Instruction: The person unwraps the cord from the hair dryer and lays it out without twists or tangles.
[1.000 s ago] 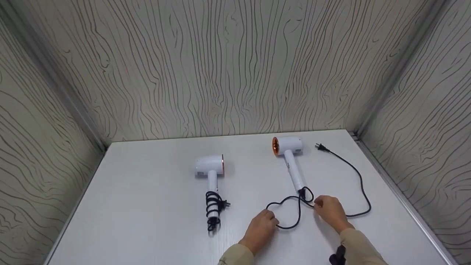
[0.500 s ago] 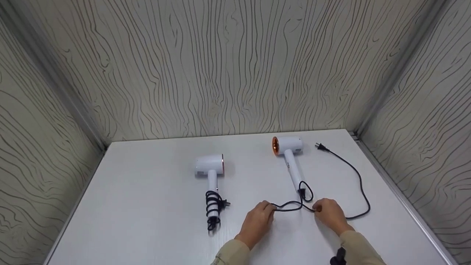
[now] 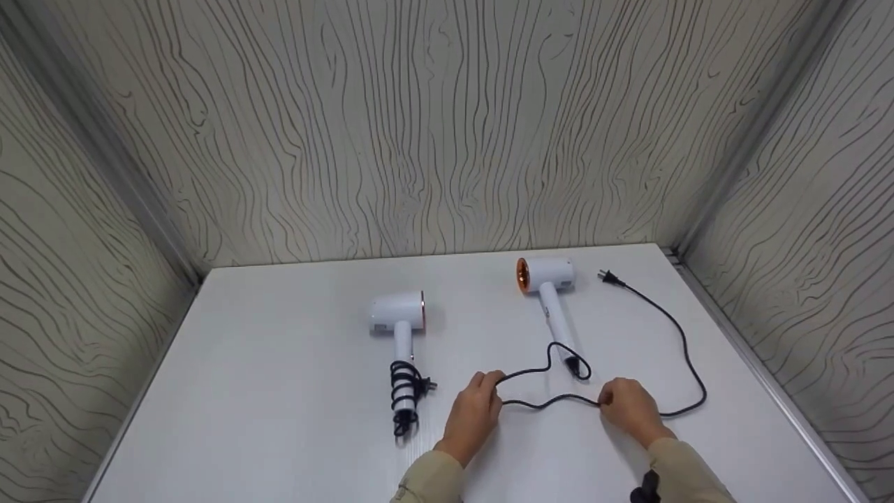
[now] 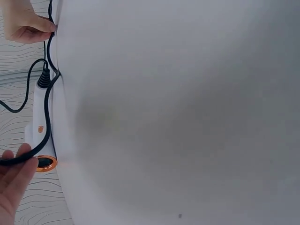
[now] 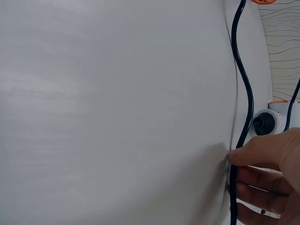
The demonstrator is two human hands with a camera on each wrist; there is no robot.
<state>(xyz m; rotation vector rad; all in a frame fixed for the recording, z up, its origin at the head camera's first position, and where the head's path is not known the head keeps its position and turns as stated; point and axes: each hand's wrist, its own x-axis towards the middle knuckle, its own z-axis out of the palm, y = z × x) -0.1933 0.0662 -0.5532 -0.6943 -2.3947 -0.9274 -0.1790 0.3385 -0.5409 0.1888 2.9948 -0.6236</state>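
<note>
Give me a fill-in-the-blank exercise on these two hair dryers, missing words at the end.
1. The nearer hair dryer has its wrapped cord wound around its ____.
2. Both dryers' cords are ____ in colour.
3. In the head view, the plug of the farther hair dryer lies to its ____.
4. The left hand and right hand hold the loose cord of the ____ of the two dryers.

Missing words: handle; black; right; farther.

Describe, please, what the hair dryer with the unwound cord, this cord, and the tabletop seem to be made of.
Hair dryer: probably hard plastic, smooth white with a soft sheen; its orange front ring gleams like metal but may be coated plastic. Cord: likely rubber or soft plastic, black, slightly glossy, bending in smooth curves. Tabletop: perhaps laminate, white and satiny with soft reflections.
</note>
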